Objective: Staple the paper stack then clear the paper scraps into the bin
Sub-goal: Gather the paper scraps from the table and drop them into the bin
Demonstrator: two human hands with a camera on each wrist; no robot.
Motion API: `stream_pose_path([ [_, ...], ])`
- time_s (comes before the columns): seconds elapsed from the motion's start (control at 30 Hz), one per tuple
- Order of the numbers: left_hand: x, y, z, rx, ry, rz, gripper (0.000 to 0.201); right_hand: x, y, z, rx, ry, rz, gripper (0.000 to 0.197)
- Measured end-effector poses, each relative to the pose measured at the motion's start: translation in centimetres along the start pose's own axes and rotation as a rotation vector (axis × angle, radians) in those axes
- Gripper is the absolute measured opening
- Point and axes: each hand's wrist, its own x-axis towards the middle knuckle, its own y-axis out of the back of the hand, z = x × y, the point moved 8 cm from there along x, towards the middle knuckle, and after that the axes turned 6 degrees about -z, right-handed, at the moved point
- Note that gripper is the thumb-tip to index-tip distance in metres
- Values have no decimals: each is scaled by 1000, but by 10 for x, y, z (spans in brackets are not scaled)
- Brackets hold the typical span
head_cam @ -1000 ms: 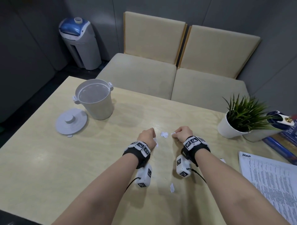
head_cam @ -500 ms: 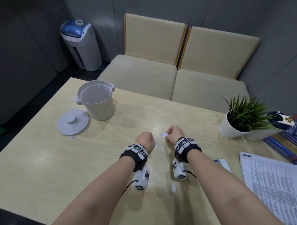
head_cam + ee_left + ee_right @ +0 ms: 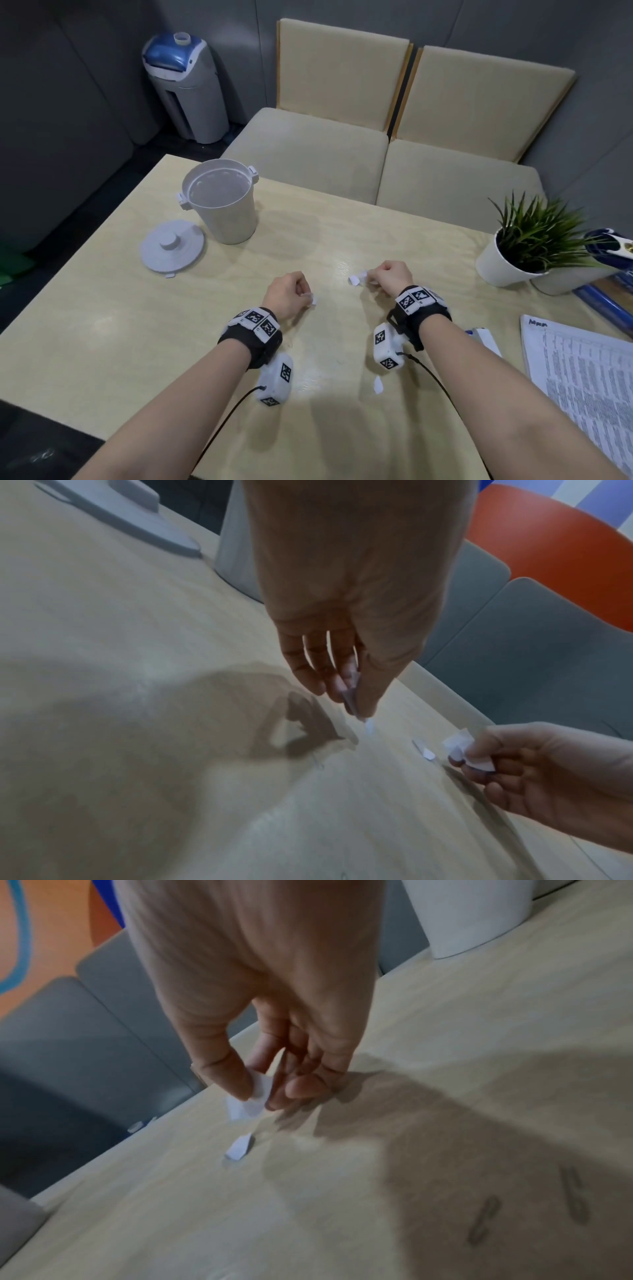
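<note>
both hands sit low over the wooden table [image 3: 102,325], near its middle.

left hand [image 3: 287,294]: fingers curled down, thumb and forefinger pinching a small white paper scrap [image 3: 352,696]; its tip pokes out at the hand's 3 o'clock side in the head view. the hand hangs just above the tabletop, its shadow below it.

right hand [image 3: 390,275]: fingers bent, thumb and fingertips pinching a crumpled white scrap [image 3: 255,1096]. a second loose scrap [image 3: 354,280] lies on the table just at the hand's 9 o'clock, apart from the fingers. in the right wrist view this loose piece [image 3: 240,1146] lies flat, just below the held one.

another scrap [image 3: 377,384] lies nearer the body, at 6 o'clock from the right wrist.

bin [image 3: 221,202]: pale round bucket, upright, open at the top, at 11 o'clock from the left hand, well apart. its lid [image 3: 171,245] lies flat on the table beside it, at the bin's 8 o'clock.

paper stack [image 3: 579,377]: printed sheets lying flat at the table's 4 o'clock edge, well apart from both hands. whether a staple is in it cannot be told.

potted plant [image 3: 534,240] stands at 2 o'clock from the right hand.
</note>
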Motion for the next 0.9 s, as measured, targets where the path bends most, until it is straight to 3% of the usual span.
stream_pose_path([
  [0.1,-6,-2,-2,-5,-16,8,27,-2,-1,-4,4,15,17,15],
  [0.23,-10,-6,3,-21,-38,10,25,-1,-23,-11,-78,59,-123,29],
  [0.37,-17,-9,10,-37,-69,-5,16,2,-36,-28,-380,144,-89,20],
  [0.5,-41,-37,31,41,-150,-198,18,-6,-43,-38,-529,145,-172,11],
  [0.6,-66,-85,50,223,-251,-442,25,-8,-32,-21,-426,115,-250,11],
  [0.67,-76,-114,60,303,-297,-532,33,-13,-13,-2,-278,70,-248,15],
  [0.9,-78,-155,77,382,-252,-553,33,-79,63,67,179,35,-112,24],
])
